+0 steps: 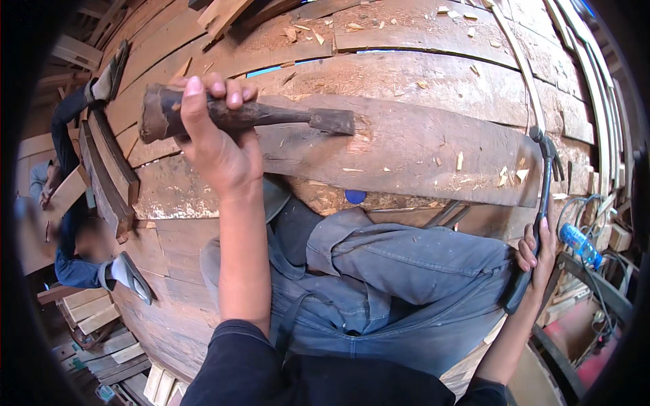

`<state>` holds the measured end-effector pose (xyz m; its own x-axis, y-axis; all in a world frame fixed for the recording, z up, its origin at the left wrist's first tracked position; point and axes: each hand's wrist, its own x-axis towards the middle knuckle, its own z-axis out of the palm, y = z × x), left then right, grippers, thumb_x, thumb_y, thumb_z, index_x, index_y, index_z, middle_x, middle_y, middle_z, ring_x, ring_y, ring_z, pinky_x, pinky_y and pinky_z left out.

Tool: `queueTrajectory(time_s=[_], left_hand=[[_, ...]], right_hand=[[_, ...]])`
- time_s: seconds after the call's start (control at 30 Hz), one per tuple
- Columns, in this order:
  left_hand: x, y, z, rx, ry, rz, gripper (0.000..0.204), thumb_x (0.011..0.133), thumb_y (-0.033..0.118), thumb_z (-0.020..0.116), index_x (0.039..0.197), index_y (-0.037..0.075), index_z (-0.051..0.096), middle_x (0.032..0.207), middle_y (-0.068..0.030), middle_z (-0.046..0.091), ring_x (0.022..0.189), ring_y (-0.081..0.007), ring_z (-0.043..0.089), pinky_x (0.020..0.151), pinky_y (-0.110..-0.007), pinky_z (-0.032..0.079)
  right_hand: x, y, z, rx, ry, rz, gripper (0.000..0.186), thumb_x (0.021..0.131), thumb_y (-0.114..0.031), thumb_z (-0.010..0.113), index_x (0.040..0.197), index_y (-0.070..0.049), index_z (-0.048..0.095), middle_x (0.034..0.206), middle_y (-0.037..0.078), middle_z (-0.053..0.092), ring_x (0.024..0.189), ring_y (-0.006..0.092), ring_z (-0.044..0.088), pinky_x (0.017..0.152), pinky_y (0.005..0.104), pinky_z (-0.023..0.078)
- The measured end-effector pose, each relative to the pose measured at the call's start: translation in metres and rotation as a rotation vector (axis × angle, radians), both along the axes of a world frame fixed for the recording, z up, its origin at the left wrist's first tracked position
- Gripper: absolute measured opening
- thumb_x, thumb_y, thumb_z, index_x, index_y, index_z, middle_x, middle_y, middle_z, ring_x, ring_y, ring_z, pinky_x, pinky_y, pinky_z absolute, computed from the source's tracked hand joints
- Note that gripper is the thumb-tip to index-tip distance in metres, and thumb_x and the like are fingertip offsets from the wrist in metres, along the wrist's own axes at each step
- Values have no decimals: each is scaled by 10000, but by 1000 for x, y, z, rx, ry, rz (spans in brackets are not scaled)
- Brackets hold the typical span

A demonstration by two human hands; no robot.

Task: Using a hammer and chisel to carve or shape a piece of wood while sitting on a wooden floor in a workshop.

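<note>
My left hand [222, 142] grips the thick, dark, worn handle of a chisel [330, 120], held nearly level with its flat blade on a long weathered plank [433, 152]. Pale chipped wood shows beside the blade's tip, and chips lie along the plank. My right hand [536, 250] holds a black-handled claw hammer [547, 166] upright at the right, its head near the plank's right end. My bent legs in grey-blue trousers lie below the plank.
A co-worker in dark trousers [71, 264] sits at the left among stacked boards [108, 169]. A blue disc [355, 196] lies below the plank. A plastic bottle [581, 245], cables and timber strips crowd the right side. Gapped floorboards surround me.
</note>
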<state>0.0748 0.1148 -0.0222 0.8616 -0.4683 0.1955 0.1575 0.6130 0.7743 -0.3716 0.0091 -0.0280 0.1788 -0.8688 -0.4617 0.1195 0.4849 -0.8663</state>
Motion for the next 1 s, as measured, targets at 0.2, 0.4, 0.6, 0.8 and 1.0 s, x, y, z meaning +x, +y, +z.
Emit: queueTrajectory(time_s=[0.2, 0.4, 0.6, 0.8, 1.0], left_hand=[[-2, 2, 0, -22, 8, -24, 220, 935, 210, 689, 1045, 161, 505, 830, -8, 484, 721, -133, 471, 730, -333, 433], [6, 9, -8, -108, 20, -59, 191, 957, 140, 651, 1065, 124, 495, 826, -44, 510, 714, -150, 491, 703, -344, 455], [5, 9, -16, -167, 27, -9, 203, 959, 154, 652, 1076, 111, 492, 841, -44, 507, 729, -147, 484, 721, -334, 440], [2, 9, -18, -165, -38, 13, 215, 958, 154, 654, 1086, 100, 490, 841, -44, 509, 732, -149, 487, 731, -338, 441], [10, 9, -22, -141, -25, -18, 220, 956, 189, 657, 1099, 135, 499, 832, -20, 499, 744, -137, 477, 746, -334, 422]], right_hand=[[3, 2, 1, -11, 111, 27, 558, 1087, -262, 424, 1600, -217, 208, 648, -24, 349, 379, 39, 282, 306, 191, 252], [3, 1, 4, 7, 49, 57, 565, 1085, -236, 433, 1602, -226, 204, 646, -22, 365, 391, 39, 289, 319, 191, 260], [2, 0, 4, 23, 65, 57, 571, 1085, -219, 431, 1604, -233, 195, 647, -15, 370, 399, 46, 306, 326, 199, 272], [1, 1, 3, -2, 32, 94, 558, 1092, -231, 413, 1604, -232, 191, 653, -16, 367, 387, 42, 302, 321, 190, 261], [9, 3, 5, -38, 125, 93, 573, 1089, -231, 424, 1607, -228, 178, 639, -25, 341, 391, 40, 295, 323, 195, 273]])
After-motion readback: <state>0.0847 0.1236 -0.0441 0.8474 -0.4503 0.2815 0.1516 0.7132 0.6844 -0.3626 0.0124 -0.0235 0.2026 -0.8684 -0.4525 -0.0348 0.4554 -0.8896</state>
